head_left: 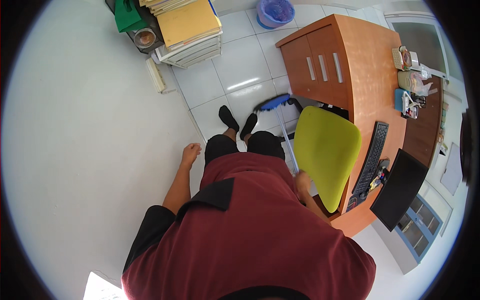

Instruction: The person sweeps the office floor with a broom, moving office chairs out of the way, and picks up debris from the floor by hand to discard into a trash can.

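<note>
So the right hand [302,181] is wrapped around the thin handle of a broom [282,125], gripping it up near the top end, right beside the back of a lime green chair [326,152]. The handle runs down and away from the chair, and the blue brush head sits on the white tile floor [240,65] just off the chair's far left corner, close to the person's feet in black socks [237,120].

The left hand [190,153] hangs loose on the other side of the body, well away from the chair, fingers relaxed and holding nothing.

The chair is tucked up against an orange desk [367,75] with a keyboard [371,157] and a dark monitor [399,189] just past the chair. Further out from the chair, across the floor, there's a blue bin [275,12] with a liner, and a stack of white trays with yellow folders [187,30] on top.
</note>
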{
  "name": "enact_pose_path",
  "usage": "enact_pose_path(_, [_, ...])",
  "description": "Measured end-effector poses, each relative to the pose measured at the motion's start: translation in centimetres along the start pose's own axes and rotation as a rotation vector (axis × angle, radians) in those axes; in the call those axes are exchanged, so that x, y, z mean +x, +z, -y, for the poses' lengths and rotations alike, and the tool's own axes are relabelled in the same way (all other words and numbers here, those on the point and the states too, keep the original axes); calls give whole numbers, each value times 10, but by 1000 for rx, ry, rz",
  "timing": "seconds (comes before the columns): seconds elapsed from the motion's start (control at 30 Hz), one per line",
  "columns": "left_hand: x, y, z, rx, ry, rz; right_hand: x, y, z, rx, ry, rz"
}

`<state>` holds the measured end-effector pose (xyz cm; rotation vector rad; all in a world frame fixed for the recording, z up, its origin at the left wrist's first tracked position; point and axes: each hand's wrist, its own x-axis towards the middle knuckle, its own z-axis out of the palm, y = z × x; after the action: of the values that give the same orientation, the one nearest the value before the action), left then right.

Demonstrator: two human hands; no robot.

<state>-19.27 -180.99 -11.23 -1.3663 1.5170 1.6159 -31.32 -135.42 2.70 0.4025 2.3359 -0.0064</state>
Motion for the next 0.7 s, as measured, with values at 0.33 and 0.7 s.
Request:
enact_pose_path(0.33, [-19,-12,13,-20,-30,-55,145,-33,88,-133,-352,-254])
enact_pose_path(0.7, [-8,27,10,-155,-51,-49,45,-105,83,-445,-565,19])
